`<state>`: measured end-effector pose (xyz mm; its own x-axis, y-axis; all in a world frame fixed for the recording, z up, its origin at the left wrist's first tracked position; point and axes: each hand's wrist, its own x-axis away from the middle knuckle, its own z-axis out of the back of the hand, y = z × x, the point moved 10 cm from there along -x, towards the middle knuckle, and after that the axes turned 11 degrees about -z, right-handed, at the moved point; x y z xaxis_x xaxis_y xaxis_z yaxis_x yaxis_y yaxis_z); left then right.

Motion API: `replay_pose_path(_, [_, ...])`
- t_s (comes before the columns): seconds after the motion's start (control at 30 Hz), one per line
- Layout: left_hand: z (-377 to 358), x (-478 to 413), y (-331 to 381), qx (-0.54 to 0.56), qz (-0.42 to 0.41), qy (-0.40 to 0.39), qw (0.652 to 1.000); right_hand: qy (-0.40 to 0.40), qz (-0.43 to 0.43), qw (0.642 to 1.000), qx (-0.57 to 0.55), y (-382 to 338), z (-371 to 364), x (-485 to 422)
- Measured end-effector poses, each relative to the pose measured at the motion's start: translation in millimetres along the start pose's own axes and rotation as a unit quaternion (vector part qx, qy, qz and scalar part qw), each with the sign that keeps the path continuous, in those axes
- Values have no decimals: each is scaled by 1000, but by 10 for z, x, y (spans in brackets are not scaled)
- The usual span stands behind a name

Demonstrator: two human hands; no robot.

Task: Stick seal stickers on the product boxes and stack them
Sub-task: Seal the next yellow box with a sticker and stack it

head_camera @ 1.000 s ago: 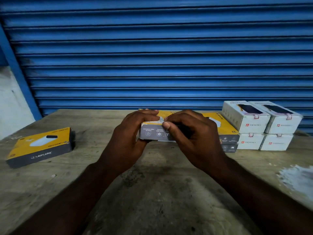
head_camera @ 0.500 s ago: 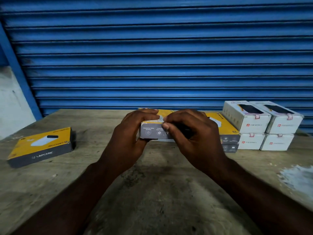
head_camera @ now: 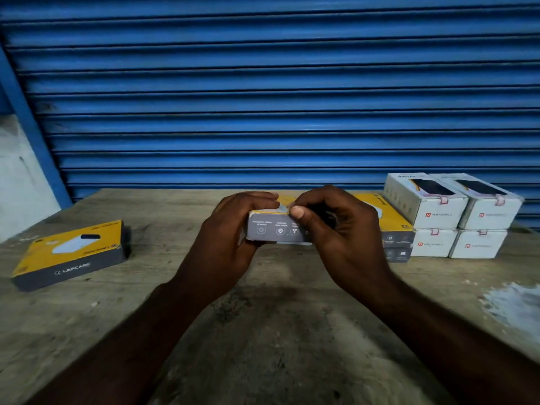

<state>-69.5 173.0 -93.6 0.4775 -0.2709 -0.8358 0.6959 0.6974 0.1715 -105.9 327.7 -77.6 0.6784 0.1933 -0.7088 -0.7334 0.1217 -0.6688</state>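
Centrally, the left hand (head_camera: 230,229) and right hand (head_camera: 344,232) clasp a flat yellow-and-grey cardboard box (head_camera: 268,229) in their grip over the rough wooden table (head_camera: 277,331).

head-worn wide view, forward and down, seemingly near table (head_camera: 87,331)

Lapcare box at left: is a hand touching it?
No, left hand and right hand grip the held box, away from the Lapcare box.

left hand (head_camera: 230,232) gripping, right hand (head_camera: 346,233) pinching
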Motion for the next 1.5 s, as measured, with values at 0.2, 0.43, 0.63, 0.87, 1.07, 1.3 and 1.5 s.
replay_pose_path(0.2, [-51, 23, -27, 5, -2, -15, 1000, -9, -73, 983, -166, 65, 57, -96])
replay_pose_path(0.43, [-35, 28, -48, -6, 3, -12, 1000, -69, 6, 996, 53, -8, -126, -38])
replay_pose_path(0.63, [-46, 18, -6, -13, -6, -17, 1000, -52, -17, 998, 29, 49, -76, -54])
replay_pose_path(0.87, [-30, -21, 32, -34, -32, -26, 999, -51, -153, 983, -88, 258, -93, -83])
replay_pose_path(1.07, [-43, -7, 27, -32, -39, -28, 998, -48, -184, 978, -81, 301, -99, -79])
replay_pose_path(1.3, [-35, -3, 46, -24, -49, -21, 998, -45, -209, 974, -80, 321, -96, -74])
replay_pose_path(1.5, [-43, -1, 40, -21, -51, -24, 998, -36, -223, 971, -74, 352, -91, -69])
